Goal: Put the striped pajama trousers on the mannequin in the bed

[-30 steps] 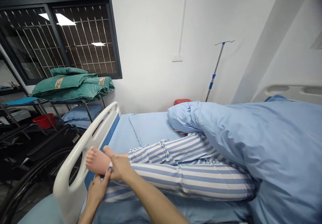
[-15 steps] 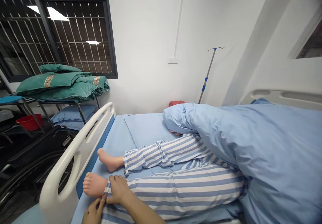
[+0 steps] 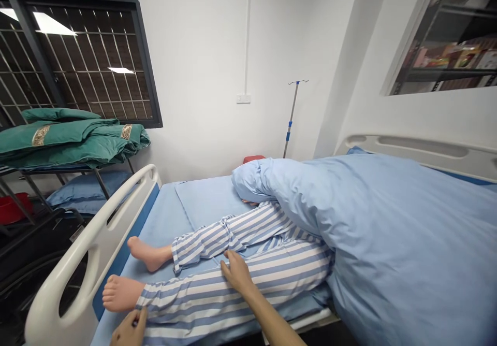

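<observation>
Two legs of what looks like a mannequin lie on the bed in blue-and-white striped trousers (image 3: 272, 268). The near bare foot (image 3: 122, 293) and the far bare foot (image 3: 149, 255) stick out of the cuffs. My left hand (image 3: 130, 329) is at the bottom edge of the picture, its fingers closed at the lower edge of the near cuff. Part of that hand is cut off. My right hand (image 3: 237, 272) lies on the near trouser leg around the shin or knee, fingers apart. A light blue quilt (image 3: 373, 221) covers the upper body.
A white bed end board (image 3: 66, 263) rises beyond the feet; the other board (image 3: 423, 146) is at right. Behind the bed stand a drip pole (image 3: 291, 118) and a red object (image 3: 254, 158). Green folded bedding (image 3: 73, 139) is piled at left, above a dark wheelchair (image 3: 42, 253).
My right hand has moved from the near ankle up the leg toward the knee. My left hand stays by the cuff. The view has turned right, showing shelves through a window.
</observation>
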`<state>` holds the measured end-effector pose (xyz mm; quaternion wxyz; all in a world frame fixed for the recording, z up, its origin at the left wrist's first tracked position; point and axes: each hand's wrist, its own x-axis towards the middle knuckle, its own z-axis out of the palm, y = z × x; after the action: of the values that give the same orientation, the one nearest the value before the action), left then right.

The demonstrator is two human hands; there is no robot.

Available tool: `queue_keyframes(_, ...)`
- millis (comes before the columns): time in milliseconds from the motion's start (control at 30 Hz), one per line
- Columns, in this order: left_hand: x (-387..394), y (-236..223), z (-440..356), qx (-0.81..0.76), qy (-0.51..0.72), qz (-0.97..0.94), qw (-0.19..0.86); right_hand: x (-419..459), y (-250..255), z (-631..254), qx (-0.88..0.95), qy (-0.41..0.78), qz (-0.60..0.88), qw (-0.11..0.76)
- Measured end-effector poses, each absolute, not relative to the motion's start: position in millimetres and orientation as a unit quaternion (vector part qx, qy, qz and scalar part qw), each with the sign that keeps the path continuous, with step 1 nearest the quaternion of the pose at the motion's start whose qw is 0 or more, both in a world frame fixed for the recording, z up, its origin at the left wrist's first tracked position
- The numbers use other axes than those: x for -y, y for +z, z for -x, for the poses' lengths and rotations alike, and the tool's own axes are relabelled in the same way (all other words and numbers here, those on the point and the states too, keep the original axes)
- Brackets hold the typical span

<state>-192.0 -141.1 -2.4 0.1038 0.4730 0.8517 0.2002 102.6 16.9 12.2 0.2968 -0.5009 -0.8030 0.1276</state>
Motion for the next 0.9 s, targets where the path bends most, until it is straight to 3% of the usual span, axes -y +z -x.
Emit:
queue_keyframes(167,102,11,143,-0.816,0.267,-0.507,0.067,-8,-5,-103,0.805,0.04,0.526,0.271)
queue_keyframes(433,36,20,127,-0.781,0.348,-0.503,0.125,-10,-15,-96,0.793,0.003,0.536,0.289)
queue_keyframes(900,13,-14,135,-0.815,0.147,-0.549,0.117,-14,-18,-95,0.793,0.057,0.537,0.282)
